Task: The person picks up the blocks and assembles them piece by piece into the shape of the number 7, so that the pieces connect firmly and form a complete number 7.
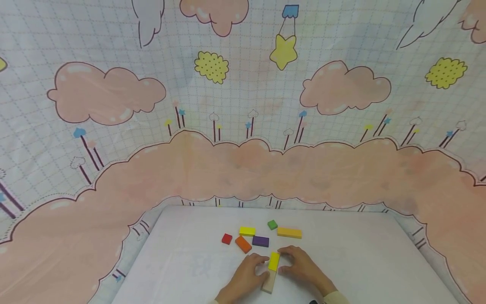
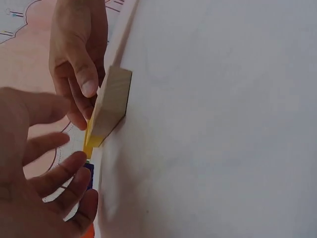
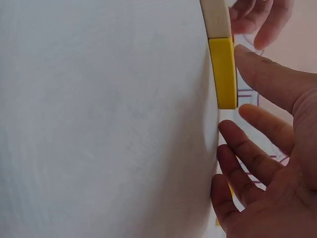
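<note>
A yellow block [image 1: 274, 261] lies end to end with a plain wooden block [image 1: 269, 282] on the white table, forming one straight row. My left hand [image 1: 248, 272] is at the left of this row, fingers relaxed and spread around its side. On the other side is my right hand [image 1: 301, 266], its thumb and index finger close to the yellow block. Seen from the right wrist, the right thumb [image 3: 270, 77] overlaps the edge of the yellow block [image 3: 224, 74], and the other fingers are loosely extended. The left wrist view shows the left fingers [image 2: 62, 176] loosely bent with nothing gripped.
Beyond the hands lie a red cube [image 1: 226, 239], an orange block [image 1: 243, 244], a purple block [image 1: 260, 241], another yellow block [image 1: 247, 231], a green cube [image 1: 272, 224] and a long yellow-orange block [image 1: 290, 233]. A cloud-patterned cloth [image 1: 243, 169] rises behind the table [image 1: 182, 253].
</note>
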